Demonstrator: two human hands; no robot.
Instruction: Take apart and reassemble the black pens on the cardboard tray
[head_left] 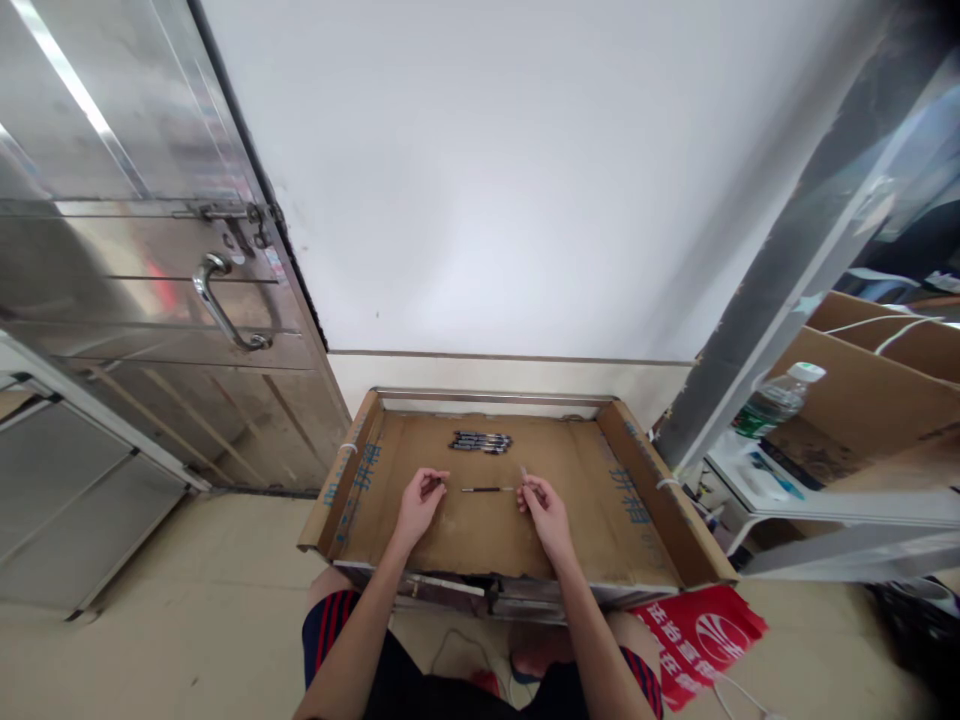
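On the cardboard lies a thin pen refill, dark in the middle with pale ends, between my two hands. My left hand is closed in a pinch at the refill's left, apart from it; a small dark piece shows at its fingertips, too small to name. To the right, my right hand pinches a slim, pale, see-through pen barrel that points up and away from me. Its fingers are close to the refill's right end; I cannot tell if they touch. Beyond both hands, several dark pens lie side by side in a pile.
Raised cardboard walls edge the work surface left and right, with a metal rail at the back. A water bottle and a cardboard box stand on a white table at right. A red bag hangs below.
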